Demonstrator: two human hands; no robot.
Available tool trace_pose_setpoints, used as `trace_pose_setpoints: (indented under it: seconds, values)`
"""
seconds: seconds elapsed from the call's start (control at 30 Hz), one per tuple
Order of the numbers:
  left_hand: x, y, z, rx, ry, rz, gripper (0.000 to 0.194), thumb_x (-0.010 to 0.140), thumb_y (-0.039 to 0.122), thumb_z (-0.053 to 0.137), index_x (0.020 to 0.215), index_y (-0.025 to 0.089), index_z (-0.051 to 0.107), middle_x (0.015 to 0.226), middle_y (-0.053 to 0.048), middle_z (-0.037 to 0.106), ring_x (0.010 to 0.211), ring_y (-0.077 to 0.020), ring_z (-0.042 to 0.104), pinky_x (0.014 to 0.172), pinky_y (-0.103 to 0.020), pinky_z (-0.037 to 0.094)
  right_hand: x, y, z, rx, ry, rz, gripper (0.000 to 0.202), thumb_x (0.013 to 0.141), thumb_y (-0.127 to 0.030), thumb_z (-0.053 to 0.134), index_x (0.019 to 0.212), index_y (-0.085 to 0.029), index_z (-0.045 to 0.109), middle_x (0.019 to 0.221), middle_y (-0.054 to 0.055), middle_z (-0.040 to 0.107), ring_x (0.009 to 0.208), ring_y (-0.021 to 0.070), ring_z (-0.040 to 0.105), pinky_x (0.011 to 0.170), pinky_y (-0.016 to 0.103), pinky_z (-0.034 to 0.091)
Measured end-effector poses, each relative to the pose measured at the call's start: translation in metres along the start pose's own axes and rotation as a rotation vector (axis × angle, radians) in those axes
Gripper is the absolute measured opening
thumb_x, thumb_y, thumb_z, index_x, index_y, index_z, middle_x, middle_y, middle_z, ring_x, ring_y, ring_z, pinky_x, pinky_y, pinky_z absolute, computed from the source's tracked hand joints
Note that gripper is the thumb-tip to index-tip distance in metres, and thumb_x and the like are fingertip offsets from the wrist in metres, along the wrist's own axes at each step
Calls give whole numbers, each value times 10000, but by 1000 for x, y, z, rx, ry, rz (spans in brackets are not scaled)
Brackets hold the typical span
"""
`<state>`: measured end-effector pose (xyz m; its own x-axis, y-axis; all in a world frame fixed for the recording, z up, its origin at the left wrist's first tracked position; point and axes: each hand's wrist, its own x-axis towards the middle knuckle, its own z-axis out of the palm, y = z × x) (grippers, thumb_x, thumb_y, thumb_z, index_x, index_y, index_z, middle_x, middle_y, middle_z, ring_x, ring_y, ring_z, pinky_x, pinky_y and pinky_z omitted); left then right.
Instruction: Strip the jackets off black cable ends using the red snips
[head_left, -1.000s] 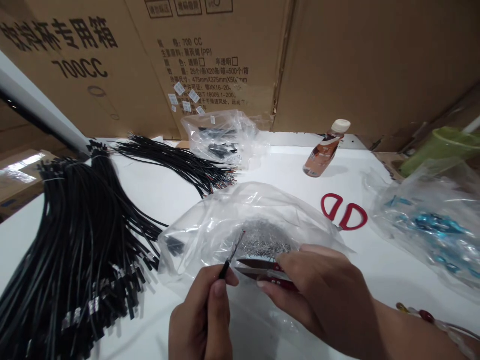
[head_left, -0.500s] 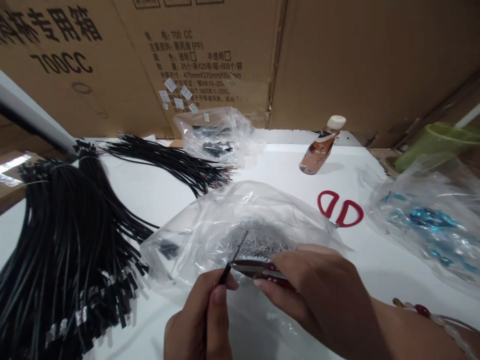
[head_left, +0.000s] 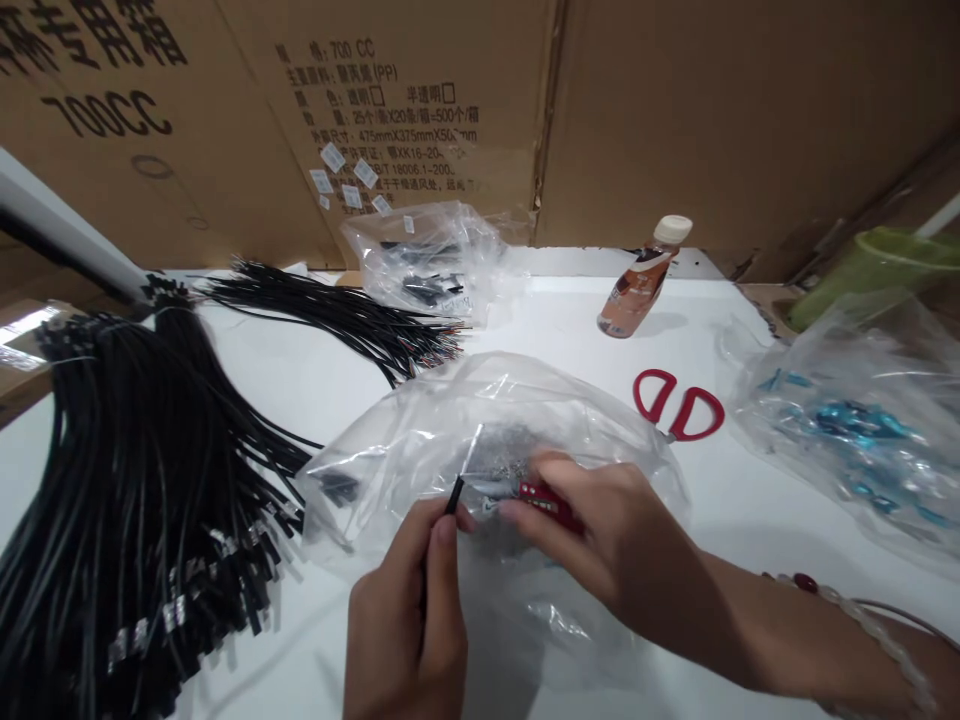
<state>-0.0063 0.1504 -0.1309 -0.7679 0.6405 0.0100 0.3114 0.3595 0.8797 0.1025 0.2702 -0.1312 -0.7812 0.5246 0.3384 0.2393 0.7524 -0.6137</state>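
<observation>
My left hand (head_left: 420,590) pinches a black cable (head_left: 454,494) between thumb and fingers, its stripped, pale end pointing up. To its right, my right hand (head_left: 600,530) is closed round small snips with red handles (head_left: 550,504). The blades of the snips point left, close to the cable's end; whether they touch it I cannot tell. Under and behind both hands lies a clear plastic bag (head_left: 510,385), with a mass of small metallic bits (head_left: 510,455) showing at its middle.
Bundles of black cables (head_left: 127,480) lie at left, and another bunch (head_left: 337,320) behind. A small bag (head_left: 435,265), bottle (head_left: 641,285) and red-handled scissors (head_left: 697,413) are farther back. A bag of blue pieces (head_left: 862,420) sits right, beside a green container (head_left: 870,270). Cardboard (head_left: 720,130) stands behind.
Both hands have moved slightly up in the picture with the cable and the snips. The snips have turned, showing more of their red handle. The view has shifted a little.
</observation>
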Motion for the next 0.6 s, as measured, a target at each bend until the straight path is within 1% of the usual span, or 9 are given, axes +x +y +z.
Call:
trace_pose_setpoints:
  seconds: [0.1, 0.17, 0.23, 0.3, 0.33, 0.4, 0.47, 0.53, 0.6]
  values:
    - [10, -2, -1, 155, -57, 134, 238, 938, 350, 451, 869, 245, 652, 474, 74, 486, 380, -119, 405, 446, -234, 302, 4, 6, -2, 70, -112, 91, 287, 990, -384, 440, 758, -215, 433, 536, -67, 476, 448, 112, 445, 476, 238, 306]
    - [18, 1, 1, 295, -105, 204, 258, 949, 320, 419, 901, 241, 660, 516, 52, 574, 409, -145, 499, 476, -248, 336, 8, 9, -4, 72, -156, 187, 287, 971, -405, 442, 754, -220, 411, 519, -67, 468, 445, 117, 420, 465, 237, 279]
    - [26, 5, 4, 451, -126, 246, 274, 942, 270, 402, 886, 219, 665, 637, -9, 684, 496, -188, 597, 526, -276, 375, 12, 12, -5, 44, -155, 262, 283, 952, -414, 444, 749, -222, 398, 534, -54, 490, 462, 127, 429, 471, 240, 270]
    - [34, 9, 9, 536, -98, 310, 258, 920, 248, 429, 897, 194, 680, 763, -75, 734, 576, -226, 640, 563, -300, 396, 17, 17, -7, 15, -123, 279, 271, 940, -426, 439, 764, -221, 410, 555, -39, 507, 491, 140, 450, 500, 248, 277]
    - [36, 11, 12, 535, -82, 350, 240, 906, 250, 456, 903, 190, 689, 804, -91, 740, 602, -230, 647, 575, -302, 405, 19, 20, -8, 9, -93, 280, 272, 936, -436, 434, 772, -219, 418, 566, -31, 512, 509, 147, 462, 520, 254, 286]
    - [40, 13, 16, 482, -76, 412, 212, 888, 261, 496, 879, 200, 698, 815, -84, 739, 618, -211, 645, 582, -286, 418, 22, 25, -12, 22, -18, 278, 277, 929, -452, 425, 787, -215, 434, 580, -22, 510, 541, 158, 471, 556, 268, 299]
    - [38, 14, 16, 395, -105, 410, 222, 899, 273, 493, 807, 207, 684, 734, -49, 717, 601, -181, 626, 568, -263, 415, 24, 28, -17, 80, 49, 274, 283, 920, -456, 444, 778, -211, 439, 597, -20, 502, 571, 157, 470, 576, 275, 308]
    - [31, 14, 12, 272, -122, 384, 261, 923, 294, 469, 768, 202, 658, 624, -8, 651, 538, -146, 567, 524, -243, 386, 25, 27, -22, 199, 52, 273, 306, 908, -464, 492, 751, -209, 433, 616, -27, 490, 587, 142, 459, 577, 268, 314]
    - [20, 13, 5, 91, -167, 300, 262, 934, 341, 474, 802, 203, 653, 550, 31, 570, 461, -104, 471, 461, -210, 343, 25, 22, -26, 369, -3, 305, 333, 896, -478, 551, 744, -205, 436, 618, -44, 470, 581, 118, 436, 559, 249, 310]
